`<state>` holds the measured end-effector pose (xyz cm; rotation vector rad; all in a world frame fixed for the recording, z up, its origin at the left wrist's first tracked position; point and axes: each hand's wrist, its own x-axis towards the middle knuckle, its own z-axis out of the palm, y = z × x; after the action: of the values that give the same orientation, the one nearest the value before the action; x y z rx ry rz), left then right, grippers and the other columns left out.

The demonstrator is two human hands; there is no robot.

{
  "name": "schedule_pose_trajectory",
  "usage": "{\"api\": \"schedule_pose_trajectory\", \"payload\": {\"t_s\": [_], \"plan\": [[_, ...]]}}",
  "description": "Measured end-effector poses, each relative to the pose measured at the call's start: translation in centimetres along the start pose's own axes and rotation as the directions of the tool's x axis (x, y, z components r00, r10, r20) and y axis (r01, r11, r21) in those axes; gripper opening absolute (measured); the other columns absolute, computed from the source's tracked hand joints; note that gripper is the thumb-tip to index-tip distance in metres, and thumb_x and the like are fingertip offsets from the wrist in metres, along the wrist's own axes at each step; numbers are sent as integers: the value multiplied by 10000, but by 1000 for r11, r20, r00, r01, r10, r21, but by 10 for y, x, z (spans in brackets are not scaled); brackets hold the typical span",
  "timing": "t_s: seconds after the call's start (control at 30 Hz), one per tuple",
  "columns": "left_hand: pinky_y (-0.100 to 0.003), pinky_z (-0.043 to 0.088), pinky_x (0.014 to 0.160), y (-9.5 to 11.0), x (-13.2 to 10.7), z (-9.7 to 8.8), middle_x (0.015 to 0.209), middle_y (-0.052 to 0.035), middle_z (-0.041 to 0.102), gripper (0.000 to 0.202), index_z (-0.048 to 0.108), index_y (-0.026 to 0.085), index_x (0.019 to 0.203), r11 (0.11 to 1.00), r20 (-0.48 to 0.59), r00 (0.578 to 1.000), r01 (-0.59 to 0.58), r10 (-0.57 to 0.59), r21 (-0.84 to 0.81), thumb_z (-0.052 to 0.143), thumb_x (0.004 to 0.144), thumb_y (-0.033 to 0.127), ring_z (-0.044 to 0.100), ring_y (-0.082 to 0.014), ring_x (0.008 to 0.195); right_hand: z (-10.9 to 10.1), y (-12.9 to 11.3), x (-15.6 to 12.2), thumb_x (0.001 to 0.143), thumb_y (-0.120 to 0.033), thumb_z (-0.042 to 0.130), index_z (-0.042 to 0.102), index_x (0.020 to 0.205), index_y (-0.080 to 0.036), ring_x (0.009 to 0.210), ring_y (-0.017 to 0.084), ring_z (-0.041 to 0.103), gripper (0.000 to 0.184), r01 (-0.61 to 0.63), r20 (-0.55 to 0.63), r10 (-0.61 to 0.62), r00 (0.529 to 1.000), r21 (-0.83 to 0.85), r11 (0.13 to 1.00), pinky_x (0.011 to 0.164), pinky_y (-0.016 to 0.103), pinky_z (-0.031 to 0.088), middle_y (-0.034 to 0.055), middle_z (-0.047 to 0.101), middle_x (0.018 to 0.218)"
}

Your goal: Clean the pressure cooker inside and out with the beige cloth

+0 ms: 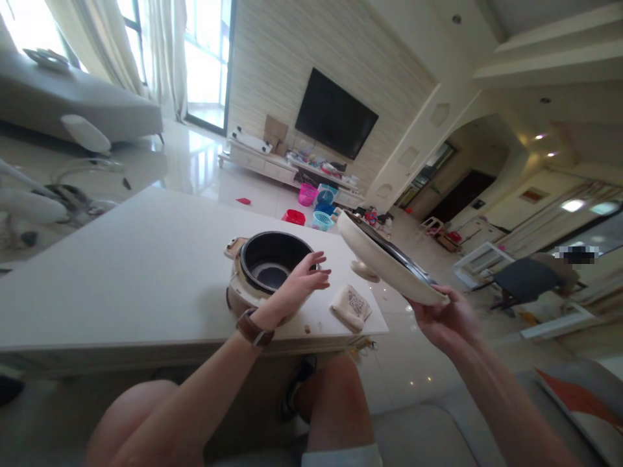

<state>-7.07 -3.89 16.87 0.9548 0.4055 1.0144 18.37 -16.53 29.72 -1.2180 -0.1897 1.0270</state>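
A rice cooker (238, 292) with a dark inner pot (263, 250) stands uncovered on the white table. Over its right side reaches my left hand (307, 275), fingers apart and holding nothing; whether it touches the rim I cannot tell. My right hand (445, 318) grips the edge of the cooker's cream lid (384, 256), off to the right of the cooker. The lid is tilted, with its knob toward the table and its dark inner side facing up and away. On the table below the lid lies a folded cloth (351, 308) with a dark print.
The white table (121, 272) extends left of the cooker, its right corner near the cloth. Colored baskets (322, 220) stand on the floor beyond it. A grey sofa (413, 431) is beneath me. At the far right a person (559, 269) is partly visible.
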Motion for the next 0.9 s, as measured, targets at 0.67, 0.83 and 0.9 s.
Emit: {"api": "schedule_pose_trajectory", "payload": {"t_s": [0.67,0.83,0.9], "plan": [[-383,508,871,-1,-13,26,1059,-58,478,300,401,253,1176,561,-145,608,-580,780,590,548,1015,460,532,-205,948,15,126,-12,936,-246,655,677,1293,-284,975,84,758,359,-259,489,292,822,-135,956,705,126,609,39,755,1252],[-371,486,857,21,-17,14,1052,-55,497,303,457,239,1164,392,-121,456,-565,882,726,536,1018,492,542,-201,926,17,156,-15,911,-397,681,665,1310,-268,1114,204,733,419,-199,558,330,761,-283,938,810,306,650,82,708,1345],[-366,485,857,32,-20,7,1056,-56,519,330,479,231,1179,347,-86,458,-526,885,777,546,1009,506,561,-203,930,18,150,-10,854,-386,719,678,1251,-276,1096,239,728,415,-104,496,245,833,-295,950,840,374,640,74,744,1243]]}}
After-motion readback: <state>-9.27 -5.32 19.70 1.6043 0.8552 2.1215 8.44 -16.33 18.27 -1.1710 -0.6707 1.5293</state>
